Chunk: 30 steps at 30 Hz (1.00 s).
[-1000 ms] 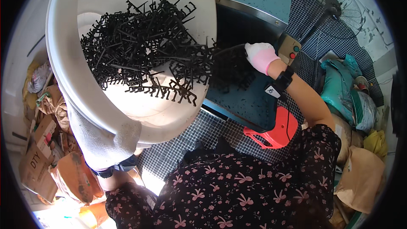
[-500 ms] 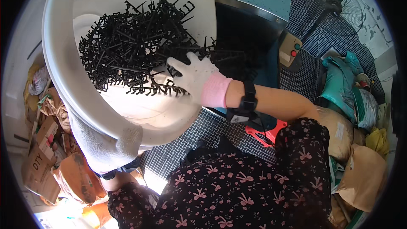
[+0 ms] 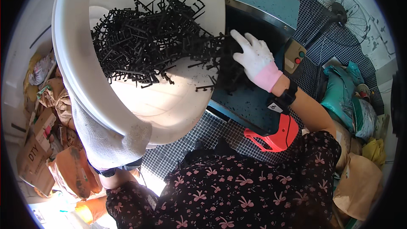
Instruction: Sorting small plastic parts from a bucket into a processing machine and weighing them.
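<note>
Moved: right grip (image 3: 255, 61), tub (image 3: 72, 46) to machine (image 3: 263, 1) | spread, seemingly empty | black pieces (image 3: 144, 42) just leftward | left grip (image 3: 110, 140) clasps tub

Worn gear: dark floral top (image 3: 246, 186), mismatched gloves, black wrist straps.
Top black with small pink bows and blossoms; sleeves (image 3: 319, 150) same print, somewhat sheer-looking, gathered, ending near elbow on right arm. Left hand (image 3: 113, 141): pale grey knit glove (image 3: 95, 142), ribbed texture, black strap (image 3: 131, 165) at wrist. Right hand (image 3: 255, 57): white glove (image 3: 260, 61), few dark specks, pink cuff (image 3: 268, 76); black wristband (image 3: 289, 93) behind it, white label (image 3: 274, 107) with dark mark.
</note>
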Available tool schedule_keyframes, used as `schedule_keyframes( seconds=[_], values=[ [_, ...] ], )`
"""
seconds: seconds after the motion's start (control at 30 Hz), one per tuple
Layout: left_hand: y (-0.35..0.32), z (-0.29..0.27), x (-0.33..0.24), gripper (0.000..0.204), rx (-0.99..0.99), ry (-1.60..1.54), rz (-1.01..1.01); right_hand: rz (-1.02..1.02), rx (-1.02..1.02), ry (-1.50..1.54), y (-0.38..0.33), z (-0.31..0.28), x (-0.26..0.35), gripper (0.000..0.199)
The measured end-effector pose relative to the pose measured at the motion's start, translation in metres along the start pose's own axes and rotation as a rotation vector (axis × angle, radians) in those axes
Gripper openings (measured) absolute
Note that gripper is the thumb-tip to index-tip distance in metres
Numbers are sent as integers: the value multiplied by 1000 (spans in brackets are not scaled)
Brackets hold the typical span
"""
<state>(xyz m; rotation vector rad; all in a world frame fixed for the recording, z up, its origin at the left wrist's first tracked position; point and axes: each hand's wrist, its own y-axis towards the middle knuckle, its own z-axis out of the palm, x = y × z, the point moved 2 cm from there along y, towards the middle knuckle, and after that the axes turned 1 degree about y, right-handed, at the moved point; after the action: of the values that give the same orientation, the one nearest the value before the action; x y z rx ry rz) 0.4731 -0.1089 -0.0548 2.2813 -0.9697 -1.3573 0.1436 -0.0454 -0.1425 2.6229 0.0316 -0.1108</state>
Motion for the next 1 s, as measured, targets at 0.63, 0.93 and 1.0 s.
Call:
schedule_keyframes(
  seconds=[0.63, 0.93, 1.0],
  values=[
    [-5, -2, -14, 98, 26, -2, 31, 135, 829, -77, -29, 47, 8, 30],
    [-12, 1, -28, 99, -7, -35, 46, 110, 768, -445, 29, 96, -114, 44],
    [-12, 1, -27, 99, -19, -60, 27, 156, 767, -531, 30, 107, -144, 47]
  ],
)
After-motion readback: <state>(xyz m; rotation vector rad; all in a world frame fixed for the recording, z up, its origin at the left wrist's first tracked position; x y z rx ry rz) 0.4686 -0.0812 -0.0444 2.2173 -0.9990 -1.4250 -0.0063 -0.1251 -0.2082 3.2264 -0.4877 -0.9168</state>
